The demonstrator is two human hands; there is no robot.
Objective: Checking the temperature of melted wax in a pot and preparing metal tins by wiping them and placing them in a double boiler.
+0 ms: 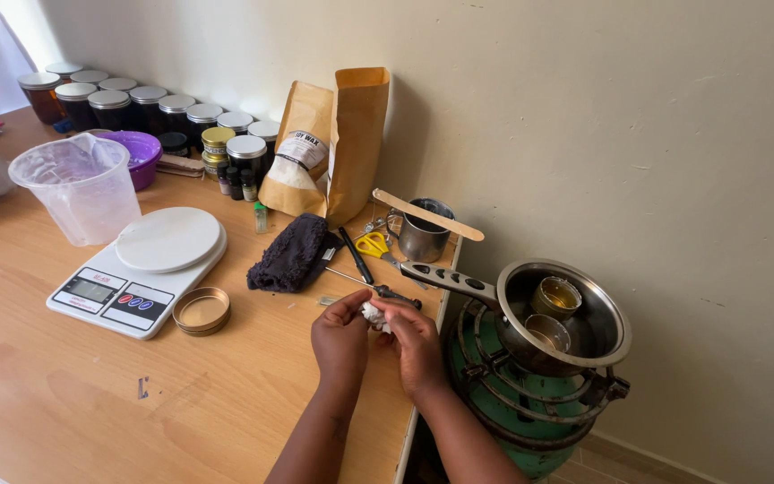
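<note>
Head view, looking down, close in.
It faces the table [91, 394] edge and the wall [584, 116] behind.

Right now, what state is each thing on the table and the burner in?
Left hand: closed on the white wad.
Right hand: closed on the white wad.
White wad: crumpled, pinched between both hands.
Measuring jug: upright, nothing in it.
Kitchen scale: nothing on its plate.
Paper bags: upright, tops open.
Glass jars: lids on.
Saucepan: on the burner, two small tins inside.
Metal cup: upright, wooden stick across it.
</note>
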